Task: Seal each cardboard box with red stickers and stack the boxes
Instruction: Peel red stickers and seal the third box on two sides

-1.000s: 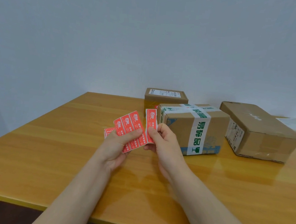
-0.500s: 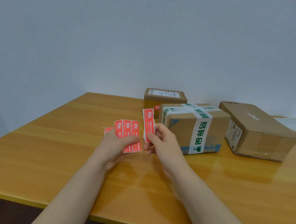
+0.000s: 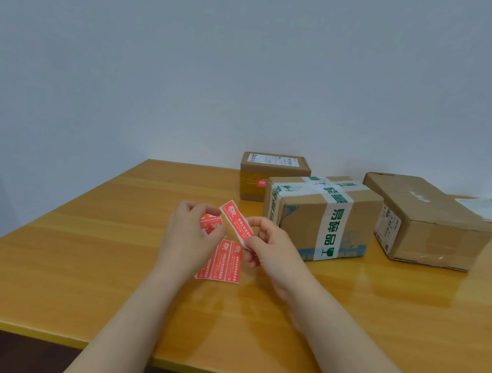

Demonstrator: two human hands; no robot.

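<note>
Change: the sticker (image 3: 236, 225) is now torn clear of the sheet (image 3: 222, 260); a second ago they sat edge to edge. The sheet has dropped and hangs below the left palm, towards the table (image 3: 81, 260).
Right hand (image 3: 273, 250): thumb and forefinger pinch the sticker's lower end. Sticker is tilted, top end leaning left.
Left hand (image 3: 187, 236): fingers curled round the top of the sheet. Fingertips are near the sticker's upper end; can't tell if they touch.
Meaning: one sticker is free. Probably the backing gets peeled next, then it goes on a box.
Sticker position: in the air between the hands, over mid-table, just in front of the taped box (image 3: 298, 221).
Boxes: small box (image 3: 274, 177) at the far edge behind the taped one, red mark on its front. Long box (image 3: 424, 221) towards the far right corner, apart from both. None stacked.
Table: glossy yellow wood; paper (image 3: 487, 209) by the far right edge.
Room: plain pale wall (image 3: 250, 66) behind the far edge.
</note>
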